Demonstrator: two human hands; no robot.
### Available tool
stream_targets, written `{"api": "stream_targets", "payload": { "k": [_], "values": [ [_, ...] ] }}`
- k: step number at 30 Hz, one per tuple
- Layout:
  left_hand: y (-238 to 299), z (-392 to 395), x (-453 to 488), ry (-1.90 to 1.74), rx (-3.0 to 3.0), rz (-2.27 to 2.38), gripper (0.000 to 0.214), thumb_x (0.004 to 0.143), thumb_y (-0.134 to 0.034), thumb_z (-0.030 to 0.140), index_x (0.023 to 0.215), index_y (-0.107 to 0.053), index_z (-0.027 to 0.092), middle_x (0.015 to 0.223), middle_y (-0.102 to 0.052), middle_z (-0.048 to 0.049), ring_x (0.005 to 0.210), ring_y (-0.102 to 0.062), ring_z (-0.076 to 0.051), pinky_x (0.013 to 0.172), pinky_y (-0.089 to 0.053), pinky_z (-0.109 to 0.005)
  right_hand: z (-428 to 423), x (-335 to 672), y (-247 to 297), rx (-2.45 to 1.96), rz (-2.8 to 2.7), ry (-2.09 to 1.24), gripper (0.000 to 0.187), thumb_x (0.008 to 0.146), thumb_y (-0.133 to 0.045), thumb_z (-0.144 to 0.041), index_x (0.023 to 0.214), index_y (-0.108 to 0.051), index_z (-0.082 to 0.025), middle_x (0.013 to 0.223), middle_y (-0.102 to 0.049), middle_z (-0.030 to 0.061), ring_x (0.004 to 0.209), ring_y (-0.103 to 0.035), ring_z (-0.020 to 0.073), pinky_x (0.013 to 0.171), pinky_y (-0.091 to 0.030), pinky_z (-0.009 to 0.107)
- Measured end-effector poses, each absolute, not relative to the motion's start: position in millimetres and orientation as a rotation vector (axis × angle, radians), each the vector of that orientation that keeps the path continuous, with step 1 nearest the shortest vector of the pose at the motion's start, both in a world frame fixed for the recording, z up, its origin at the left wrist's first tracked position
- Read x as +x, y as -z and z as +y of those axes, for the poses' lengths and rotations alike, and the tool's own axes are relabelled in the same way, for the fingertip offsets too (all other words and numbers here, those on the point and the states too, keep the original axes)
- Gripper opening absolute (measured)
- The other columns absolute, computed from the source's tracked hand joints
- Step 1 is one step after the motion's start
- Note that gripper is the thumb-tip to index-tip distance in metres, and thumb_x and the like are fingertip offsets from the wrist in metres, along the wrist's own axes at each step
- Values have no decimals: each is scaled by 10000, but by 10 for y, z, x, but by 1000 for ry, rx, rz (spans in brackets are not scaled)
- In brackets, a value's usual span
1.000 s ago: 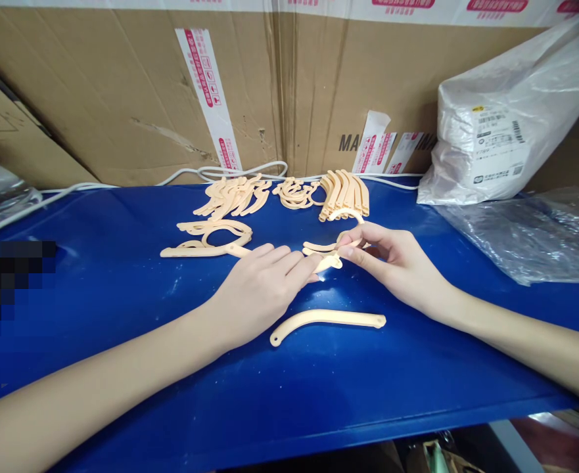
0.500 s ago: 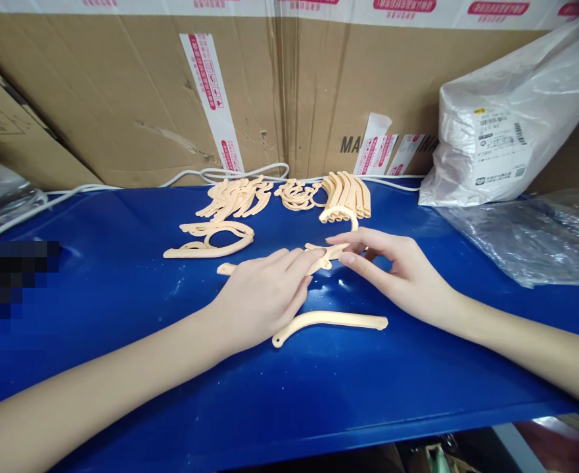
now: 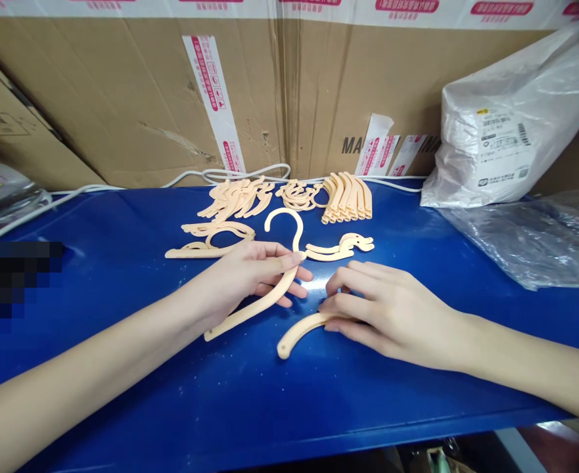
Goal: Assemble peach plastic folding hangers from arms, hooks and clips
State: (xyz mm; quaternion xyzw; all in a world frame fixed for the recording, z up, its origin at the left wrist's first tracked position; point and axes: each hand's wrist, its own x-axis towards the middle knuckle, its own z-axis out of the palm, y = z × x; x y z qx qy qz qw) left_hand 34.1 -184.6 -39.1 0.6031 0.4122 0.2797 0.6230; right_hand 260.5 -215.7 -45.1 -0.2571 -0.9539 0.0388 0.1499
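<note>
Left hand: I see the left hand [image 3: 250,272] pinching a hook [image 3: 299,230] and a long arm [image 3: 264,300] where they meet, thumb on top, likely to keep the joint steady
Right hand: the right hand [image 3: 388,315] grips the hidden end of a loose arm [image 3: 300,330] on the blue table [image 3: 250,407], perhaps chosen for an easy lift
Short pieces: a pair of short curved pieces [image 3: 347,248] lies just beyond my hands, seemingly within reach
Sorted piles: flat pieces [image 3: 237,196], spare hooks [image 3: 296,207] and stacked arms [image 3: 347,197] stand apart by kind, probably for quick picking
Change since half a second ago: the left hand was palm-down over the parts and now shows the hook pinched; the right hand has moved from beside the hook to the loose arm, uncovering the short pieces
</note>
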Motion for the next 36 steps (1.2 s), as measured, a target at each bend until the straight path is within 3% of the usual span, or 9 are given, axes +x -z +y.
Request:
{"api": "stream_targets", "payload": {
  "k": [10,15,18,21,24,27,30,36],
  "values": [
    [429,-1805,345,-676,1194,1006,140,909,-588,263,855,-604,135,984,-741,-113,778,-728,-160,616,-620,-226,-2038,2609,493,-834,-2665,-160,230,996,-342,-228,960,-559,-162,913,-613,69,823,-552,181,754,-444,318],
    [415,-1797,310,-645,1215,947,138,896,-594,253,958,-635,137,971,-723,-104,717,-715,-151,585,-615,-230,-1988,2675,507,-1038,-2572,-231,258,966,-307,-137,1104,-523,-164,1007,-649,77,800,-613,173,657,-455,290],
    [370,-1827,318,-611,1161,984,161,872,-639,274,989,-659,165,1002,-708,-63,734,-701,-126,603,-604,-195,-1976,2689,487,-1164,-2494,-272,271,989,-303,-225,1131,-530,-182,964,-687,48,709,-631,156,611,-437,277],
    [350,-1838,329,-614,1132,1041,159,878,-633,299,949,-676,163,811,-688,-21,569,-638,-71,504,-549,-137,-1952,2686,449,-1230,-2469,-263,320,994,-343,-407,987,-591,-204,767,-678,-1,569,-589,128,545,-383,254],
    [361,-1825,325,-613,1116,1063,200,913,-574,326,950,-681,161,669,-632,7,380,-485,-18,350,-403,-93,-1930,2692,429,-1209,-2537,-212,412,978,-368,-478,765,-583,-198,645,-628,-15,524,-551,113,509,-326,245],
    [370,-1816,319,-611,1111,1053,228,928,-543,348,952,-686,172,701,-642,1,361,-446,-8,320,-342,-91,-1928,2708,441,-1171,-2571,-130,446,957,-398,-521,704,-553,-189,645,-628,-9,533,-553,112,499,-302,244],
    [353,-1829,323,-563,1154,1041,255,922,-553,376,934,-694,165,598,-610,6,375,-466,-26,342,-362,-90,-1937,2713,461,-1103,-2608,29,444,957,-401,-520,712,-561,-186,652,-627,-8,535,-563,111,490,-295,245],
    [291,-1872,331,-501,1205,1011,258,936,-538,310,1108,-678,177,513,-577,21,389,-484,-53,351,-387,-98,-1959,2687,448,-816,-2598,673,399,980,-408,-420,715,-596,-187,627,-601,-10,555,-567,127,548,-346,261]
  ]
}}
